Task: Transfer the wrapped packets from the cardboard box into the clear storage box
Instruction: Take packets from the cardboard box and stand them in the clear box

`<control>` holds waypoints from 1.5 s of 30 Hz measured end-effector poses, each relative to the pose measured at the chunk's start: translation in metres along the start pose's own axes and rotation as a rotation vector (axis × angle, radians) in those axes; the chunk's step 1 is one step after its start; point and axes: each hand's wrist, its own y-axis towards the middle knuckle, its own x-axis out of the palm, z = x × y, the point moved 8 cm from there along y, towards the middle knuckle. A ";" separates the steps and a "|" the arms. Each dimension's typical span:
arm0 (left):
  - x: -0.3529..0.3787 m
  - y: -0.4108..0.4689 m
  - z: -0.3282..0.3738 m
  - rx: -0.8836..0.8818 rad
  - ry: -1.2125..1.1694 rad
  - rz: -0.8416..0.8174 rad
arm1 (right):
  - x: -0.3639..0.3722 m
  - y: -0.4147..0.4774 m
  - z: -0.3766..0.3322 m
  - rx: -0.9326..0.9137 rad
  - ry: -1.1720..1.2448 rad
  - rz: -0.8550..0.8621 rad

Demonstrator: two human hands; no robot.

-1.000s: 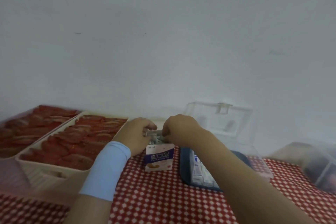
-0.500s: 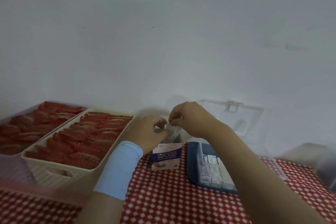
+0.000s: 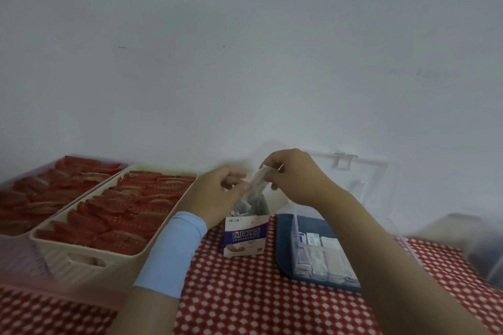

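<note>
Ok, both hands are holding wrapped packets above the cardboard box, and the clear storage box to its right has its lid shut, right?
No, the lid is open, standing up behind the clear storage box in the head view. The rest holds: the left hand and right hand hold wrapped packets above the cardboard box.

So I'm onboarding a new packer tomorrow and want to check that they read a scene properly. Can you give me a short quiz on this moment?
1. True or false: the clear storage box has its lid shut.
2. What do the left hand and right hand both hold? A) wrapped packets above the cardboard box B) a cream basket C) nothing
3. Fill in: the light blue band sits on the ___ wrist.
Key: 1 false; 2 A; 3 left.
</note>
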 end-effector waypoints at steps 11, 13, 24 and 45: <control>0.014 -0.008 0.025 -0.096 -0.616 -0.256 | -0.019 -0.012 -0.018 -0.100 0.319 -0.102; 0.019 -0.013 0.029 -0.134 -0.762 -0.308 | -0.014 -0.014 -0.018 -0.103 0.371 -0.101; 0.021 -0.020 0.026 -0.259 -1.026 -0.359 | 0.000 -0.008 -0.031 -0.178 0.412 -0.115; -0.029 -0.005 -0.013 -0.305 -0.770 0.075 | 0.049 -0.007 -0.013 0.080 -0.236 -0.241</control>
